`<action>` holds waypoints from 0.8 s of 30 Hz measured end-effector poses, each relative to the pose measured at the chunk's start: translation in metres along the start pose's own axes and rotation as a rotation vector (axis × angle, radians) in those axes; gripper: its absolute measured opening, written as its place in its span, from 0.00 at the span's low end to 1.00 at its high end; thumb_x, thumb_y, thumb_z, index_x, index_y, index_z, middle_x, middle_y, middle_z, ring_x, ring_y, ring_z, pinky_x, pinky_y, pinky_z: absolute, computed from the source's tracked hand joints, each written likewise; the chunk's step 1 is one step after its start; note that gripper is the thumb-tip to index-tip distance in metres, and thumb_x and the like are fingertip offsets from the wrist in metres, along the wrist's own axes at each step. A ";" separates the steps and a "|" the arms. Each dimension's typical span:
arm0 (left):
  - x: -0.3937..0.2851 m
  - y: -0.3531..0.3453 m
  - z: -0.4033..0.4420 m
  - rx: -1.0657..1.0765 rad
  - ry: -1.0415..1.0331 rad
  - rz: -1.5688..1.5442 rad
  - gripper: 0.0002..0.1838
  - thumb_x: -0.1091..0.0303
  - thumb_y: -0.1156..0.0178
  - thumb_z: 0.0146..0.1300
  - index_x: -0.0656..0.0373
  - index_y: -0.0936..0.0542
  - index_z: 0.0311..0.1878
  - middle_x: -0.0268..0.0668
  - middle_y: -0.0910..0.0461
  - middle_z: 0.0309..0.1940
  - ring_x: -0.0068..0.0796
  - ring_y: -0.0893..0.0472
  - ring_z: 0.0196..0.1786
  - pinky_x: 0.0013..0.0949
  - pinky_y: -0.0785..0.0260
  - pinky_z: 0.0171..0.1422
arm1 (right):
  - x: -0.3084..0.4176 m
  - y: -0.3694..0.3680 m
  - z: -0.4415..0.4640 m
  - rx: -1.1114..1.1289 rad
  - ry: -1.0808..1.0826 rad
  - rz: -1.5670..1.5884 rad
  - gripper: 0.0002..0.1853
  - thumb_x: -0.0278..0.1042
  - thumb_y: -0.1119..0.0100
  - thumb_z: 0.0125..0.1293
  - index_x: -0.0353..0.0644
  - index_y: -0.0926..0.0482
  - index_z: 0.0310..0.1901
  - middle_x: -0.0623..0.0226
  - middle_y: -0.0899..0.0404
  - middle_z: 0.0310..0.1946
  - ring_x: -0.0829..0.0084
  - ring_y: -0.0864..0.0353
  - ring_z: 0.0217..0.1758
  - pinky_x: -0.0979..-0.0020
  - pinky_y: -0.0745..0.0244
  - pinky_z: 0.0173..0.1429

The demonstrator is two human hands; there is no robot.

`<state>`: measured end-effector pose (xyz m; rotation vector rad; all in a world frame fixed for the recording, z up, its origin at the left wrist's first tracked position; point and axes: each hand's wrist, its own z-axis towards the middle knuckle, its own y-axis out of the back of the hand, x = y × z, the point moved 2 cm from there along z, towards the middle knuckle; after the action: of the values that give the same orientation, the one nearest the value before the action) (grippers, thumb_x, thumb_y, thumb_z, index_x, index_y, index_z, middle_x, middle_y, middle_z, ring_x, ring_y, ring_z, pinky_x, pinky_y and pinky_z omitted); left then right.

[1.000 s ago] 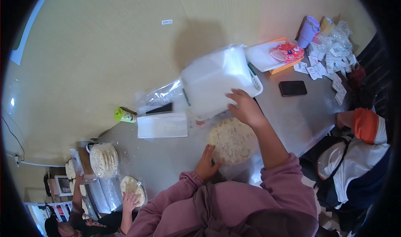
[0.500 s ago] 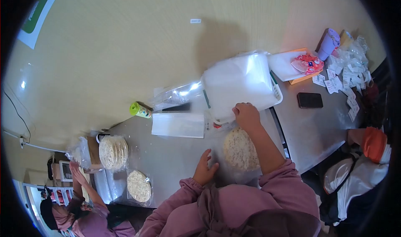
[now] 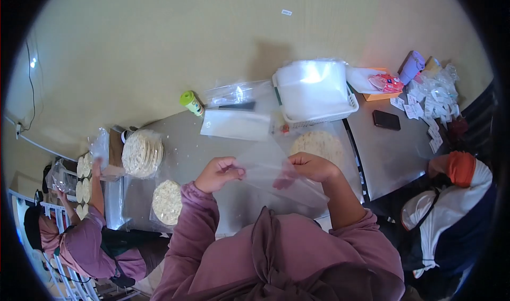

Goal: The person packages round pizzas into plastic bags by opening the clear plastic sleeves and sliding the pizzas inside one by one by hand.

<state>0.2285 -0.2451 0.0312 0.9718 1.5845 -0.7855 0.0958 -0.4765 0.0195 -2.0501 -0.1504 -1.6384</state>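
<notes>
A thin clear plastic sheet is stretched in front of my chest, above the table. My left hand pinches its left edge between thumb and fingers. On the other side my right hand grips it, with the lower corner hanging past the wrist. Beyond my right hand lies a round flatbread, partly hidden by the sheet and hand. At the back, a white basket holds a stack of similar clear plastic sheets.
Left of me are a stack of flatbreads and a single bagged flatbread. A co-worker reaches over there; another person sits at right. A green-lidded container, white packet and phone lie farther back.
My right hand has come back from the basket with a plastic sheet. My left hand has risen and now grips it too. The co-worker at left has moved their arms apart.
</notes>
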 end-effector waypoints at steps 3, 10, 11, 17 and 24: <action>0.000 0.005 -0.033 -0.102 -0.053 0.027 0.05 0.73 0.42 0.60 0.64 0.23 0.37 0.31 0.22 0.29 0.18 0.24 0.34 0.23 0.31 0.43 | -0.008 -0.023 -0.005 -0.051 0.173 0.226 0.19 0.42 0.53 0.68 0.33 0.26 0.49 0.57 0.20 0.41 0.68 0.21 0.43 0.68 0.26 0.47; -0.003 0.017 -0.124 -0.357 -0.154 -0.167 0.05 0.72 0.43 0.61 0.63 0.22 0.35 0.33 0.21 0.28 0.20 0.23 0.31 0.25 0.29 0.43 | -0.001 -0.106 -0.006 -0.281 0.075 -0.236 0.15 0.35 0.42 0.61 0.32 0.25 0.44 0.57 0.19 0.34 0.71 0.19 0.32 0.72 0.24 0.36; -0.004 0.017 -0.139 -0.371 -0.164 -0.176 0.05 0.72 0.43 0.61 0.63 0.22 0.35 0.33 0.21 0.28 0.20 0.23 0.31 0.25 0.29 0.43 | -0.001 -0.116 -0.003 -0.339 0.083 -0.174 0.13 0.33 0.41 0.61 0.32 0.25 0.43 0.58 0.19 0.32 0.72 0.20 0.28 0.74 0.25 0.33; 0.038 0.020 -0.212 -0.185 -0.059 -0.072 0.07 0.70 0.40 0.59 0.63 0.21 0.38 0.34 0.20 0.29 0.21 0.22 0.31 0.26 0.29 0.41 | -0.028 -0.147 0.028 -0.392 0.279 0.203 0.10 0.28 0.42 0.59 0.33 0.24 0.42 0.61 0.20 0.29 0.73 0.21 0.23 0.74 0.26 0.31; 0.081 0.015 -0.260 -0.461 -0.024 -0.370 0.08 0.67 0.38 0.58 0.62 0.21 0.35 0.30 0.22 0.26 0.18 0.25 0.28 0.21 0.32 0.35 | -0.028 -0.188 0.067 -1.076 0.503 -0.715 0.24 0.29 0.41 0.57 0.39 0.32 0.57 0.58 0.27 0.52 0.64 0.32 0.60 0.65 0.37 0.62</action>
<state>0.1191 0.0038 0.0077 0.3406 1.8426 -0.6299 0.0737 -0.2772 0.0428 -2.2883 0.2786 -3.1311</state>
